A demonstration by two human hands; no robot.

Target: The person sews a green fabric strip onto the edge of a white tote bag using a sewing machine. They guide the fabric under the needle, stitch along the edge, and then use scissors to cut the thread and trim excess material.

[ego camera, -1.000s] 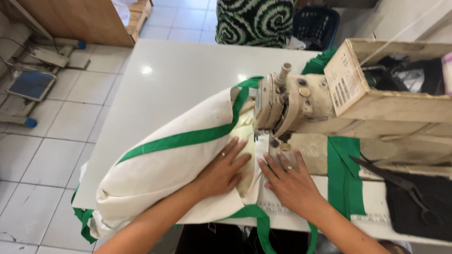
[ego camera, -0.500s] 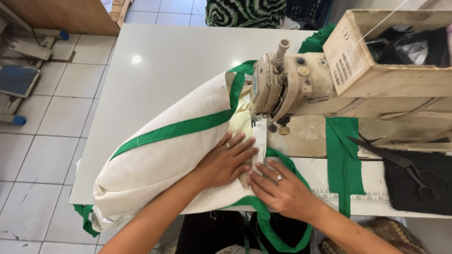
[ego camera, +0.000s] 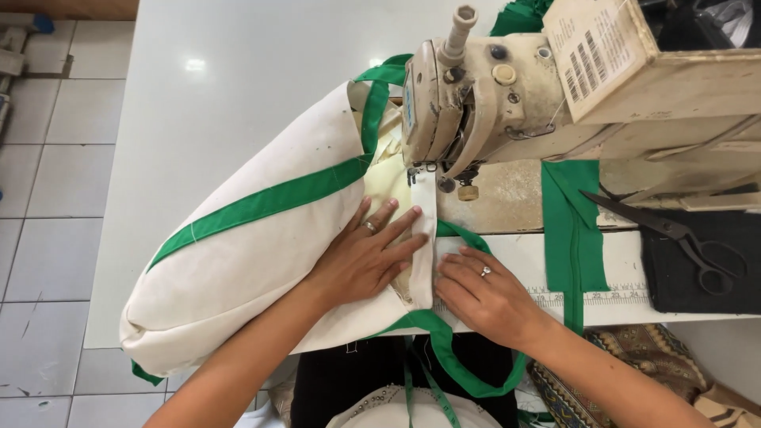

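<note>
Now both hands lie flat on the cream fabric bag [ego camera: 246, 261], fingers spread, pressing rather than gripping. Left hand [ego camera: 361, 257] has slid forward toward the needle compared with a second ago; right hand [ego camera: 483, 293] has dropped back, pinning the folded edge beside the green strap [ego camera: 261, 202]. Bag rests on the white surface [ego camera: 238, 95], its hem under the sewing machine [ego camera: 476, 103] head. Looks like seam feeding. Scissors [ego camera: 682, 238] lie right.
</note>
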